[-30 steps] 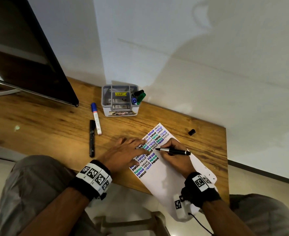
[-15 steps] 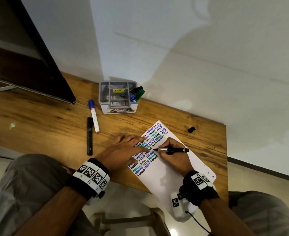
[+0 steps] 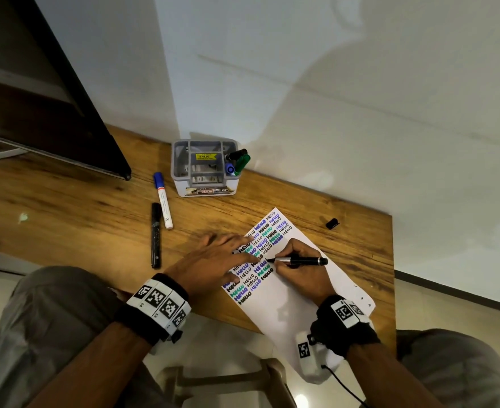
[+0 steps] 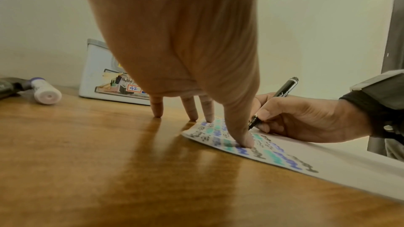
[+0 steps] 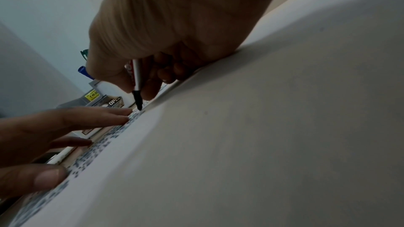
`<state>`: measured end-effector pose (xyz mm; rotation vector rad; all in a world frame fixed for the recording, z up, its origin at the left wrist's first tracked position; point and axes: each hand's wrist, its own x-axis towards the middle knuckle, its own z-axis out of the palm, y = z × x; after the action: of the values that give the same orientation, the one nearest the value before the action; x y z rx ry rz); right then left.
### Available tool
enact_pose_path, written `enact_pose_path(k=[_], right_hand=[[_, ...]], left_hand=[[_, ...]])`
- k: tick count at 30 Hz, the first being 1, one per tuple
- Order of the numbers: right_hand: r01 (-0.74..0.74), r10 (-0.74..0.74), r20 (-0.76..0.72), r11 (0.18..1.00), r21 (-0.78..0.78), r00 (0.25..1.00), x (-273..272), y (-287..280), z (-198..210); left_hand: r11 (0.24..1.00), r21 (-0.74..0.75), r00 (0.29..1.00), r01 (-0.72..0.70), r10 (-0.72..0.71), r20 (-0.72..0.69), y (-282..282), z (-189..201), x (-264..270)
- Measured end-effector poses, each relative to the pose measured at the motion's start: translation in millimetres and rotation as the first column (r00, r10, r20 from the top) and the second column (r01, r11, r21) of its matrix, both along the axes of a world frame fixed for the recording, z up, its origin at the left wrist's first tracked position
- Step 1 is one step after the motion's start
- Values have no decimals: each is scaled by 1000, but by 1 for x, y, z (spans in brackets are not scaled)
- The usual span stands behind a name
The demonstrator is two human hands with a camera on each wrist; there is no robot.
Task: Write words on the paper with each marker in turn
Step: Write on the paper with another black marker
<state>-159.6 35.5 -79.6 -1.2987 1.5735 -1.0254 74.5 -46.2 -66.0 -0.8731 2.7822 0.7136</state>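
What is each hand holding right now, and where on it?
The right hand pinches the black marker near its tip end. The left hand holds nothing; its fingers press on the paper.

Black wristbands (image 3: 151, 316) with white square-coded marker blocks on both wrists; thin black cable (image 3: 343, 384) off right band; grey trousers (image 3: 36, 319).

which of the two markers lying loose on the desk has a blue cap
The white-barrelled marker, nearer the grey organizer. The marker beside it is black all over and lies closer to the desk's near edge.
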Motion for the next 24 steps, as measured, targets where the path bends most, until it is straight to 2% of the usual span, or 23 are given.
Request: enact_pose_path(k=[24], right_hand=[[68, -68, -24, 998, 6, 997, -3, 0, -2]], left_hand=[[1000, -14, 1000, 10, -10, -11, 0, -4, 1]])
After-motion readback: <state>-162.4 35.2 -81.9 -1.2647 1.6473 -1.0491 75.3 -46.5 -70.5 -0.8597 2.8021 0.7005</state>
